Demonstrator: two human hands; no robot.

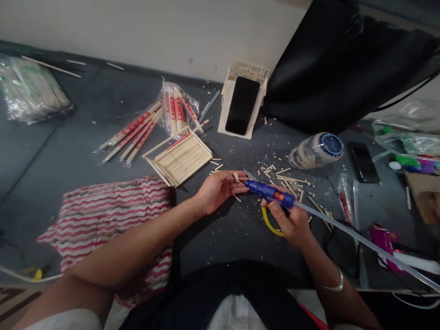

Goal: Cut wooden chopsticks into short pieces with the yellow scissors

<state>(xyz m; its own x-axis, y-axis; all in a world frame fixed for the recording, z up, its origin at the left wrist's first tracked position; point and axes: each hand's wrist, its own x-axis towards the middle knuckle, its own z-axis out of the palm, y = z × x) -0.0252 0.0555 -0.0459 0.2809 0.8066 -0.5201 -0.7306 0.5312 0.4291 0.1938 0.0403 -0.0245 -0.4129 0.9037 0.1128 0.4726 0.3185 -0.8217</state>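
Observation:
In my right hand (288,217) is a blue hot glue gun (263,189), its fingers wrapped round the handle. A long clear glue stick (347,230) runs out of the gun's back toward the lower right. The nozzle points left at a small wooden stick piece (236,177), which my left hand (220,188) pinches between thumb and fingers. Whether nozzle and wood touch, I cannot tell. Beneath the gun lie scissors with a yellow handle (271,223), partly hidden. Just beyond my left hand rests a small frame built of wooden sticks (184,158).
Cut stick bits (292,178) are scattered right of centre. A phone (242,105) lies on wooden pieces near the wall. Beyond the scraps a plastic jar (316,150) lies tilted. Packaged chopsticks (134,133) spread at the left, above a striped cloth (117,220).

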